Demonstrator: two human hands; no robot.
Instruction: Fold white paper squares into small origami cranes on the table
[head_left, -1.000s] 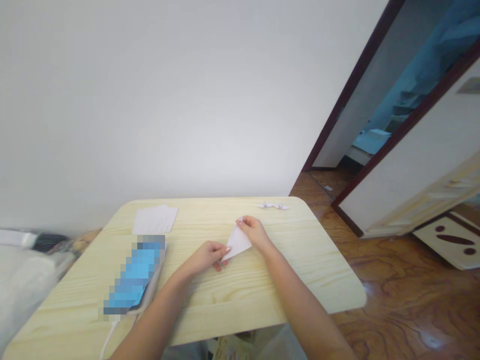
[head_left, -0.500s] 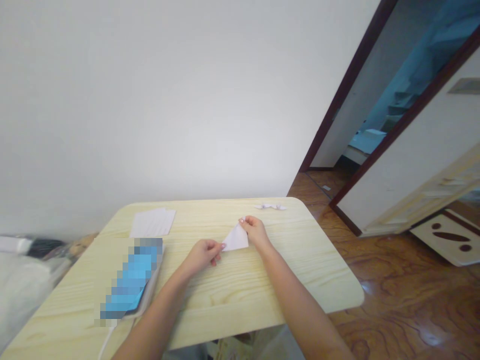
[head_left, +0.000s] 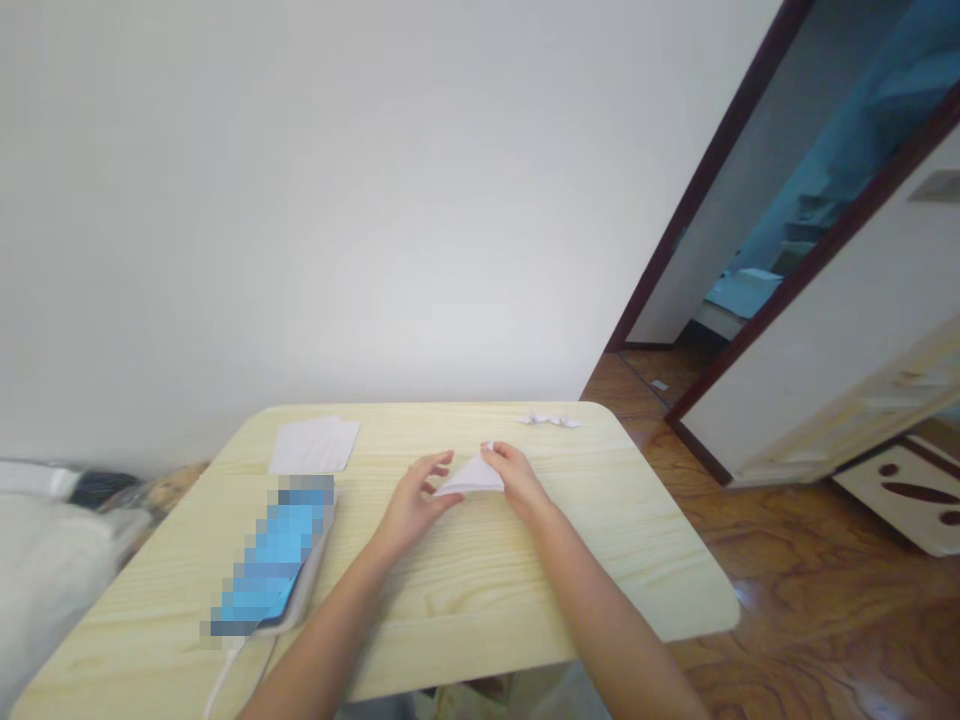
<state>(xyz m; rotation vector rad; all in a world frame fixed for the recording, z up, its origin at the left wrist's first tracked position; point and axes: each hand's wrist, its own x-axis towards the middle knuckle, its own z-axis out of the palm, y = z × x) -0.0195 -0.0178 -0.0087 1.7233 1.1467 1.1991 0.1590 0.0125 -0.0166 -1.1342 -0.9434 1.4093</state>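
Note:
A white sheet of paper folded into a triangle (head_left: 478,474) is held just over the middle of the table. My right hand (head_left: 516,478) pinches its right side near the top corner, fingers closed on it. At the paper's left corner, my left hand (head_left: 417,498) has its thumb and fingers spread apart, the thumb near the lower edge. Whether the thumb touches the paper I cannot tell. The layers part slightly along the bottom edge.
Several white paper sheets (head_left: 315,446) lie fanned at the table's back left. A phone with a blurred screen (head_left: 274,560) rests on a stand, a white cable (head_left: 223,672) running from it. Small folded paper pieces (head_left: 549,420) sit at the back edge. A wall rises behind the pale wooden table (head_left: 637,560).
My left hand has loosened its pinch on the paper's left corner and spread its fingers. The right hand keeps its hold. The view has shifted slightly.

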